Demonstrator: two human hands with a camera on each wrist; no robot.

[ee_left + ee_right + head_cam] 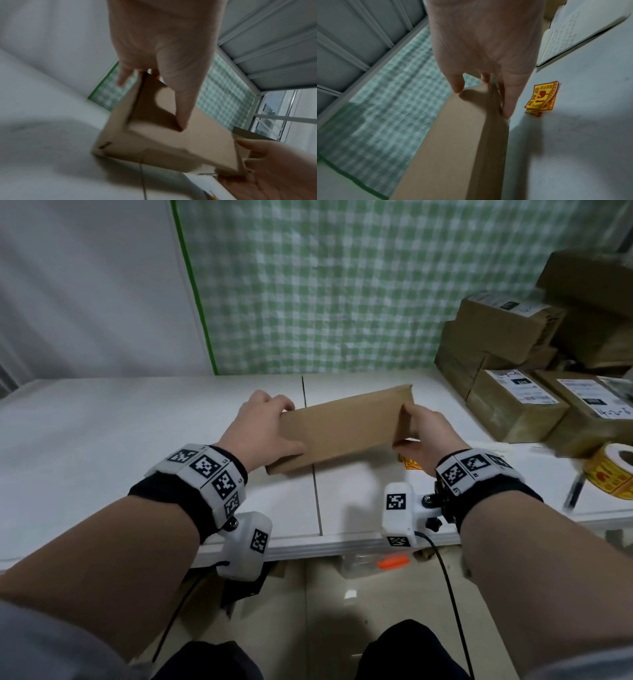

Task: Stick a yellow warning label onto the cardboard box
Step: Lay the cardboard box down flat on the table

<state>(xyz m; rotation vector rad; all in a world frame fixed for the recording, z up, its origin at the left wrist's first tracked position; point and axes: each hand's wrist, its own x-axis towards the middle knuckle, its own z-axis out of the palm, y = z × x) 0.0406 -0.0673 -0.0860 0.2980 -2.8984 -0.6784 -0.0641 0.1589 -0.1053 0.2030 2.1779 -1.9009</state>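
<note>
A flat brown cardboard box [342,428] is held tilted over the white table [137,440], its far edge raised. My left hand [263,429] grips the left end, thumb on the top face and fingers over the far edge. My right hand [424,436] grips the right end. The left wrist view shows the box [171,142] from below the left hand [163,54]. The right wrist view looks along the box [453,142] under the right hand [484,54]. A loose yellow warning label [542,98] with red print lies curled on the table, just by my right wrist [409,463].
A roll of yellow labels [613,477] sits at the table's right edge. Stacked cardboard parcels [513,326], some with white shipping labels [520,405], fill the back right. A green checked cloth [308,285] hangs behind. A seam [317,494] runs across the table.
</note>
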